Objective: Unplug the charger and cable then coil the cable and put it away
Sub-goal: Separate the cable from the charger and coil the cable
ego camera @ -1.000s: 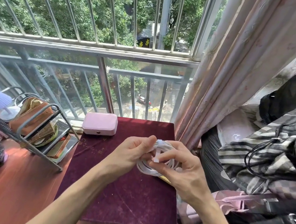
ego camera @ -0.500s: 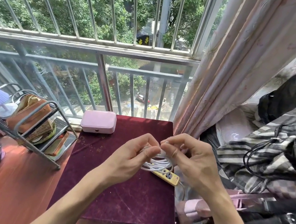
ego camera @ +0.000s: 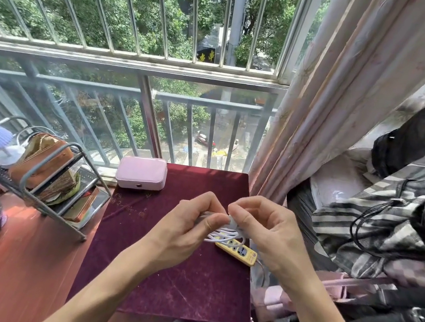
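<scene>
A: Left side?
B: Pink box [ego camera: 141, 172] on maroon cloth [ego camera: 161, 277]. Left hand [ego camera: 184, 228] curled, gripping white cable coil [ego camera: 223, 235] above cloth.
A: Right?
B: Right hand [ego camera: 269, 235] pinches same coil. Yellow power strip [ego camera: 240, 252] lies on cloth under it.

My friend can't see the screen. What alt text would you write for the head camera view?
Two bare hands, left hand and right hand, hold a coiled white cable above a yellow power strip on a maroon-covered table. A pink case sits at the back by a barred window.
</scene>
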### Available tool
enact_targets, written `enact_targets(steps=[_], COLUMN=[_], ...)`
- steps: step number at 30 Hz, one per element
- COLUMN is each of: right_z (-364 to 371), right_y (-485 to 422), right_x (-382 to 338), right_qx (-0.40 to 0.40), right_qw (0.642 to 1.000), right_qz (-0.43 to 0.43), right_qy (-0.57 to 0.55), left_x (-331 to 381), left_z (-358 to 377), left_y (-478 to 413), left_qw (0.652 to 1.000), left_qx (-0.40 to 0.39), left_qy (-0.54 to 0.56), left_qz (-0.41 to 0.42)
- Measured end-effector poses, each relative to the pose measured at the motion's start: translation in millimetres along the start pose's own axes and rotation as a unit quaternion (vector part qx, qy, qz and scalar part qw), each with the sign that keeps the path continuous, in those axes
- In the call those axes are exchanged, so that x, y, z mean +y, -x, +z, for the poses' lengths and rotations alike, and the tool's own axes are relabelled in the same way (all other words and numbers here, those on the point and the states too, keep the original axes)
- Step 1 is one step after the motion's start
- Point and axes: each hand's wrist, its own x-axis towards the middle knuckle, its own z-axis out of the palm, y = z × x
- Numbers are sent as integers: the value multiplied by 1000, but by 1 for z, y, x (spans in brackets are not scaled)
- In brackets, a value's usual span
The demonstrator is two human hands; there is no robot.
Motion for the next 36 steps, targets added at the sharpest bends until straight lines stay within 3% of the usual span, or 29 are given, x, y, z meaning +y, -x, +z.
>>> enact_targets(steps=[10,15,20,23,25,27,30,33,36], right_z=[3,1,-1,1,3,9,24,35,36], right_y=[-2,-5,-7,-1,5,12,21,24,26], right_x=[17,27,39,49,57,66,78,87,95], right_qx=[-12,-34,-58,55,128,104,40,31,40], right_qw=[986,977,984,992,977,961,944,946,957], right_qz=[16,9,53,90,169,241,275,275,263], right_qy=[163,211,160,74,8,-85,-178,-169,-116], left_x=[-20,-34,-40,-48,-56,-67,-87,-98,-100], left_z=[9,13,17,18,19,26,42,50,48], left_y=[-1,3,13,18,23,30,42,49,55], left_qw=[999,994,987,974,954,931,900,891,914], left_qx=[23,51,56,115,147,155,162,162,162], left_qy=[0,-77,-120,-191,-259,-318,-377,-397,-350], left_qz=[-25,-63,-94,-32,37,94,147,152,128])
